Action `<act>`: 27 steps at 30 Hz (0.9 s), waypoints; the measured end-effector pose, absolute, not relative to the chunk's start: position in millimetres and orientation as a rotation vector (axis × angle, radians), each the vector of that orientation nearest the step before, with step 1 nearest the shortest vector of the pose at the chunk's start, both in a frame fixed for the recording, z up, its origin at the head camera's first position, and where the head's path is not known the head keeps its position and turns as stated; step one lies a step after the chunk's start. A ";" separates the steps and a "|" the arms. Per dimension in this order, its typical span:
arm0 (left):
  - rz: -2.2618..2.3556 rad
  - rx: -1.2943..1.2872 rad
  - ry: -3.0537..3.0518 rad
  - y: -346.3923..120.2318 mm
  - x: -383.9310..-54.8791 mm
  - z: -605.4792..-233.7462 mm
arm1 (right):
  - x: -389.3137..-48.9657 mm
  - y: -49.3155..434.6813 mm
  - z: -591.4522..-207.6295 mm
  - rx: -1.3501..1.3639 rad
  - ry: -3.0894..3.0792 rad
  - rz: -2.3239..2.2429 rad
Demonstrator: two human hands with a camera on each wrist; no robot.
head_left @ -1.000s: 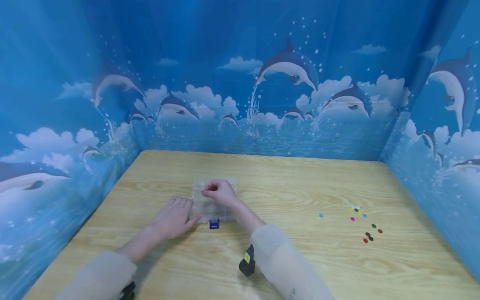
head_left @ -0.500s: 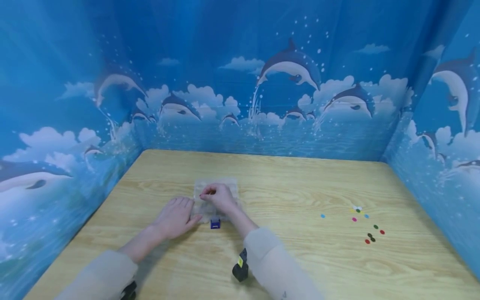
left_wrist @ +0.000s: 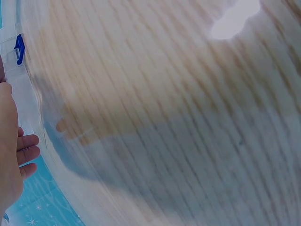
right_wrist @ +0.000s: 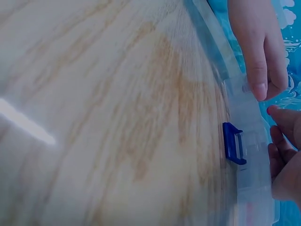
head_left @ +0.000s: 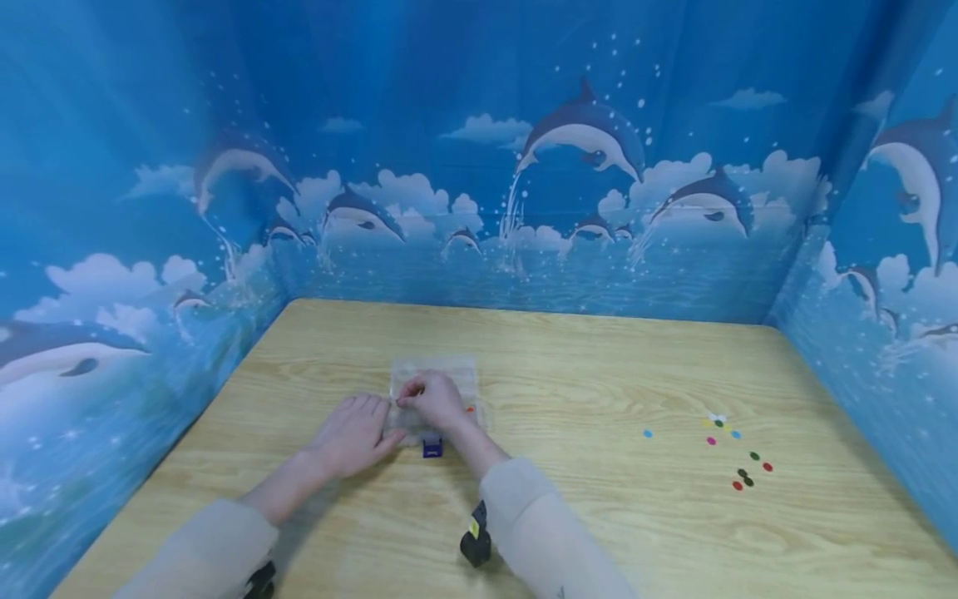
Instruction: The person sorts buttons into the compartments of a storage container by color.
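Two bare hands noted at one container. Furthest left, the left hand (head_left: pixel 350 434) lies with fingers extended beside the left edge of the clear box (head_left: pixel 407 366), thumb spread toward the near corner. Contact appears to be light steadying only; should that hand lift or push, the box could slide or turn, no other restraint being visible.

Over the box, thumb and finger of the right hand (head_left: pixel 436 403) pinch a small red piece (right_wrist: pixel 269 110), seen in the right wrist view at the fingertips. Grip area judged slight: a small slip could drop or flick it. The hand also screens the spot beneath from the head view, so a misplacement might pass unnoticed.

A blue latch (head_left: pixel 432 448) projects from the near edge; a low sweep of the wrist could catch it and jolt the box. Lid position cannot be determined. Right of the hand, an orange spot (head_left: pixel 469 408) shows within the box outline; if loose, it could shift under such a jolt.

Further right, a lone blue disc (head_left: pixel 648 433) and scattered coloured discs (head_left: pixel 742 472) lie on the table (head_left: pixel 569 374), well apart from the box. Several sit close together; a careless pass could scatter them.
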State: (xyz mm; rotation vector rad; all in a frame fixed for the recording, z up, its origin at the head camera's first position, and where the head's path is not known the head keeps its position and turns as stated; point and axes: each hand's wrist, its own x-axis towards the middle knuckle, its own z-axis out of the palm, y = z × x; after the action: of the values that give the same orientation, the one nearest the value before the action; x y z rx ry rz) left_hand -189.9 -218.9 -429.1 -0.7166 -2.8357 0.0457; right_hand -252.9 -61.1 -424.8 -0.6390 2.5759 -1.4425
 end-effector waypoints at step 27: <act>-0.002 -0.684 -2.842 -217.5 -188.8 -430.9 | -268.0 -25.1 -412.8 -0.449 2.453 -1.734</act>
State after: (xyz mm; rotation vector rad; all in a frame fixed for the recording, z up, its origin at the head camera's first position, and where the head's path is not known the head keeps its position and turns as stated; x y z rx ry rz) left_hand -188.8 -217.5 -430.9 -0.6845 -2.8425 -0.0025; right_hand -268.0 -25.1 -412.8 -0.4485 2.4534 -1.7341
